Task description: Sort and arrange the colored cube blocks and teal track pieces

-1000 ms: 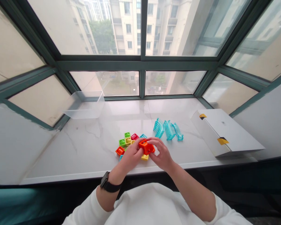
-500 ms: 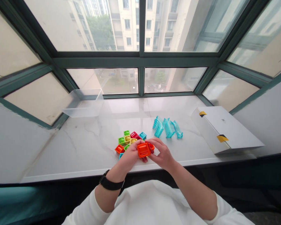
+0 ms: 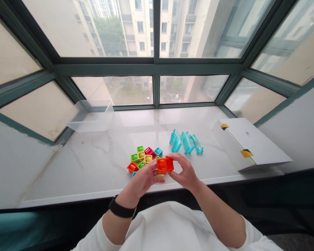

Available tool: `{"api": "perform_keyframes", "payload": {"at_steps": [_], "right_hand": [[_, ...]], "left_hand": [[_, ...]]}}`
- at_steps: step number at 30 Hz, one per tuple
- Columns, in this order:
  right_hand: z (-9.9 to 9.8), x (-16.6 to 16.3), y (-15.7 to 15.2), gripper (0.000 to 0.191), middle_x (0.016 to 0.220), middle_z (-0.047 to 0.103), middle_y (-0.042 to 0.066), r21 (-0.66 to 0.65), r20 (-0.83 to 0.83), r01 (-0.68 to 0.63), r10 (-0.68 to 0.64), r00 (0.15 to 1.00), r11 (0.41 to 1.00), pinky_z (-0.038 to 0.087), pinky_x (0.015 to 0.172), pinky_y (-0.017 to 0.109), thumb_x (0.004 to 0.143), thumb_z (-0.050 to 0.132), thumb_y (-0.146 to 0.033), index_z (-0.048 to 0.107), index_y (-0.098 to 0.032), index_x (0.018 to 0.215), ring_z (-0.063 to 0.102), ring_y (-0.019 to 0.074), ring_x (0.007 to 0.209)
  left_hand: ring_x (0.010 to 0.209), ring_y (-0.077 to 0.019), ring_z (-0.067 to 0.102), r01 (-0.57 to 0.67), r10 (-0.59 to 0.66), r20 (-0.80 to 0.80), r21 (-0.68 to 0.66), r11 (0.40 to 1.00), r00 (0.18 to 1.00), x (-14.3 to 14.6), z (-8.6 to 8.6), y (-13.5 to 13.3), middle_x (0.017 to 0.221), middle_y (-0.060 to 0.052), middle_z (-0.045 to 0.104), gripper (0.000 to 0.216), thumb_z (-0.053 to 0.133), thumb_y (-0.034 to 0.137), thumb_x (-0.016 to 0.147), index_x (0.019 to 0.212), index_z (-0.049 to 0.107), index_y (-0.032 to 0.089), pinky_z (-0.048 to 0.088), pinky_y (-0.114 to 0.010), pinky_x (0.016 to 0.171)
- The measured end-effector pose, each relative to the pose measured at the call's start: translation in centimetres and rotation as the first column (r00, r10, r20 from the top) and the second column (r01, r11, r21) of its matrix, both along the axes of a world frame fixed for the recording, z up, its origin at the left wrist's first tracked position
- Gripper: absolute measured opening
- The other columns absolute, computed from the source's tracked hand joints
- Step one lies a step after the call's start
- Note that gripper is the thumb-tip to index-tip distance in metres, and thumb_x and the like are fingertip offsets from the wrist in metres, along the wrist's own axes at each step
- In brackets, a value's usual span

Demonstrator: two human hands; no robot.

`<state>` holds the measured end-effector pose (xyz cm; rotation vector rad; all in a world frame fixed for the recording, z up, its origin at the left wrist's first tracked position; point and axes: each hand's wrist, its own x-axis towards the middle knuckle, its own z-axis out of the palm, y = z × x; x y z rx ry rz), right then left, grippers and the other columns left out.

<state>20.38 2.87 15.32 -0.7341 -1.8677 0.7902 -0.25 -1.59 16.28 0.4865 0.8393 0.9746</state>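
Note:
An orange square plastic block (image 3: pixel 164 164) is held between both hands just above the marble windowsill (image 3: pixel 99 164). My left hand (image 3: pixel 142 179) grips its left and lower side. My right hand (image 3: pixel 184 171) pinches its right side with thumb and fingers. Behind and to the left of the block lies a cluster of several small coloured blocks (image 3: pixel 142 158), green, yellow, red, blue and orange. A yellow piece shows just under the held block.
Three turquoise curved ribbed pieces (image 3: pixel 185 142) lie to the right of the cluster. A white flat box (image 3: pixel 248 144) with yellow and black tape sits at the right end of the sill. A clear plastic tub (image 3: pixel 91 115) stands at the back left by the window.
The orange block has been turned in my hands, so its flat open face now shows toward me. Both hands stay in about the same place above the sill's front edge.

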Motion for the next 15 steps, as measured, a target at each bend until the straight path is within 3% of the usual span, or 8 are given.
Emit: {"api": "perform_keyframes", "payload": {"at_steps": [2,5,11,15], "right_hand": [[-0.6,0.3,0.3,0.052,0.126,0.07,0.008,0.022,0.024,0.021,-0.021,0.999,1.0,0.059,0.102,0.041,0.083,0.07,-0.012,0.066,-0.027,0.133,0.068,0.0259,0.118],[-1.5,0.4,0.6,0.054,0.129,0.07,0.008,0.017,0.058,0.012,-0.013,0.998,1.0,0.058,0.105,0.042,0.085,0.07,-0.012,0.065,-0.028,0.136,0.067,0.0261,0.121],[-2.5,-0.1,0.3,0.061,0.132,0.073,0.009,-0.102,0.019,0.027,-0.025,1.0,0.994,0.06,0.103,0.042,0.086,0.076,-0.019,0.06,-0.027,0.144,0.073,0.0256,0.115],[-3.1,0.3,0.4,0.051,0.129,0.075,0.008,-0.175,0.009,0.03,-0.028,1.0,0.984,0.061,0.102,0.041,0.087,0.078,-0.023,0.066,-0.026,0.137,0.074,0.0252,0.112]], "left_hand": [[0.107,-0.026,0.071,-0.069,0.069,-0.048,0.013,0.998,0.996,0.0,-0.7,-0.1,0.126,-0.015,0.073,0.038,0.07,0.048,0.096,0.119,0.071,0.019,0.063,-0.033,0.075],[0.109,-0.0272,0.071,-0.066,0.069,-0.112,0.03,0.997,0.991,0.1,-1.8,-0.1,0.125,-0.015,0.074,0.038,0.076,0.047,0.093,0.116,0.072,0.017,0.062,-0.034,0.078],[0.108,-0.0263,0.071,-0.075,0.087,-0.14,0.091,0.993,0.986,0.5,-3.1,0.4,0.119,-0.013,0.076,0.044,0.085,0.049,0.084,0.11,0.075,0.016,0.059,-0.035,0.09],[0.092,-0.0205,0.073,-0.031,0.043,-0.2,0.063,0.998,0.979,0.5,-3.4,1.1,0.103,-0.01,0.076,0.048,0.09,0.052,0.077,0.106,0.073,0.016,0.059,-0.031,0.081]]}}
